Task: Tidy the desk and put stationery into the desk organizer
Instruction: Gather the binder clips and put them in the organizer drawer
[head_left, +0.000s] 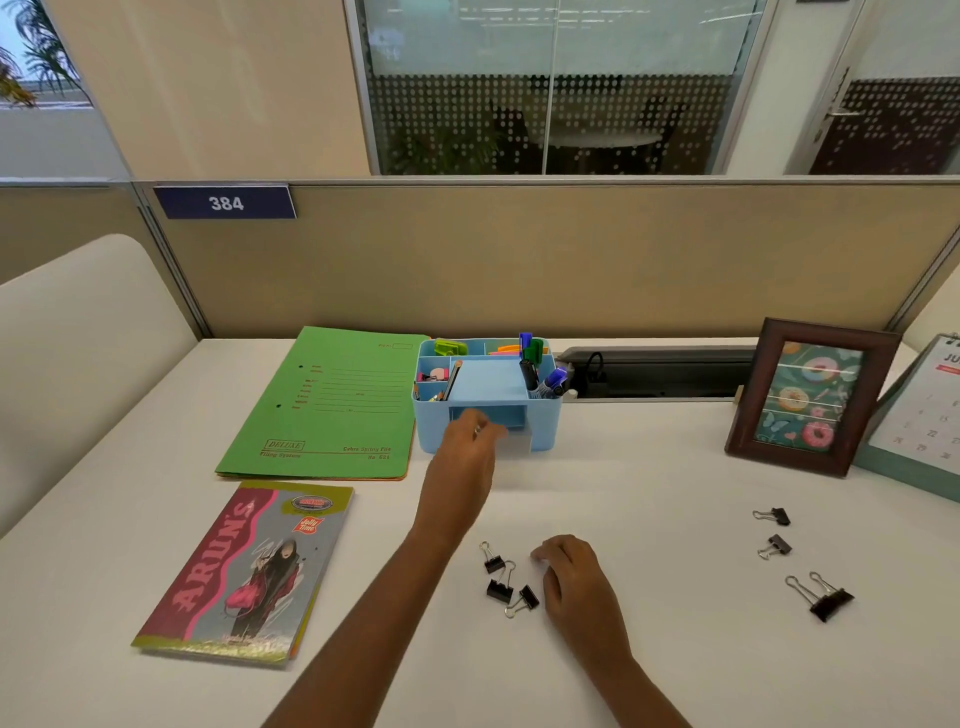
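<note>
Nearest on the white desk (649, 493), the right hand (576, 577) rests palm down. Its fingers are bent a little and loose, and they hold nothing that can be seen. Just left of it, almost touching its fingertips, lie three black binder clips (506, 579) in a small bunch. Well apart on the right lies a big clip (826, 597), and a bit farther back are two small clips (772, 516). On the near left lies a notebook (244, 571).

Farther back, the left hand (467, 441) reaches out to the blue desk organizer (488, 395). It is at the little drawer (519, 441) low in the front, which looks pulled out a bit. The hand is blurry here, so whether its fingers pinch the drawer or only touch it cannot be told.

The step in hand seems to be getting the drawer open so the clips have a place to go. No clip is in the drawer yet, as far as the view shows.

Next, the drawer needs to be out far enough. Then the right hand needs to close on the three near clips, lift them, and drop them in. The clips on the right need picking up too.

Pens (540, 364) stand in the top of the organizer. A green folder (332, 400) lies to its left. A picture frame (810, 397) and a calendar (924, 410) stand at the far right.
</note>
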